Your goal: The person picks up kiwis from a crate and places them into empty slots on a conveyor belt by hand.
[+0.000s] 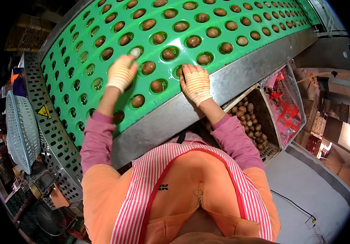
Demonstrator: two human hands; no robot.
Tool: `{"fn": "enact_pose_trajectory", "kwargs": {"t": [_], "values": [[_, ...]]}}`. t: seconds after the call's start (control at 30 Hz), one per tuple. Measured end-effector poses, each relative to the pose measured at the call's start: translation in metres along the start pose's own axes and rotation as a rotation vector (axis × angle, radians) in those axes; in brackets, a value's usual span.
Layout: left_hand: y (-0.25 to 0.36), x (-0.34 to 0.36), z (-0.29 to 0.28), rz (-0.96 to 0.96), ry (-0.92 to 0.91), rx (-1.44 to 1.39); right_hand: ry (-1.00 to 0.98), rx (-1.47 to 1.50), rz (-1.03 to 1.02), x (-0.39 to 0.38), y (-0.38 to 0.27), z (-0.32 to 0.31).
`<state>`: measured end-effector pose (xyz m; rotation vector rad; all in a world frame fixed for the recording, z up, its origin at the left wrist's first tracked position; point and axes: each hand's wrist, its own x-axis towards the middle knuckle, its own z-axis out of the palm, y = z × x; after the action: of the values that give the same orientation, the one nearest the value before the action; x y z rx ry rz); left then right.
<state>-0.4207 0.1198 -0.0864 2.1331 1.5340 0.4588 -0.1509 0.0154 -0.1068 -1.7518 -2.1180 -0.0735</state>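
The left hand (pixel 121 73), gloved, pinches a pale egg (pixel 136 52) at its fingertips, just above a pocket of the green belt (pixel 81 53) at upper centre-left. The risk, I'd say: the egg sits only at the fingertips, so it could slip and crack against the brown eggs (pixel 148 67) beside it. The right hand (pixel 196 83) lies flat and relaxed at the belt's steel edge, gripping nothing, fingers touching a brown egg. Both forearms reach up from the lower frame, left arm stretched further.

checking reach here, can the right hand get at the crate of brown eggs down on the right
Probably yes. The right hand rests on the green tray edge, and the crate sits open just below the metal rim, nothing between them.
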Motion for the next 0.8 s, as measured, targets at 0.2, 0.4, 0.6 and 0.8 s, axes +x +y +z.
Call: {"fn": "enact_pose_trajectory", "kwargs": {"t": [0.2,0.4,0.6,0.8], "values": [[0.037,-0.052,0.041,0.516,-0.266,0.271,0.175,0.16,0.054,-0.01,-0.002,-0.012],[0.066,-0.06,0.046,0.231,-0.225,0.335,0.321,0.243,0.16,-0.078,0.015,-0.054],[0.05,0.068,0.046,0.06,0.13,0.108,0.493,0.181,0.676,-0.194,0.079,-0.114],[0.046,0.166,0.064,-0.134,-0.084,0.564,0.502,-0.016,1.135,-0.335,0.129,-0.146]]}}
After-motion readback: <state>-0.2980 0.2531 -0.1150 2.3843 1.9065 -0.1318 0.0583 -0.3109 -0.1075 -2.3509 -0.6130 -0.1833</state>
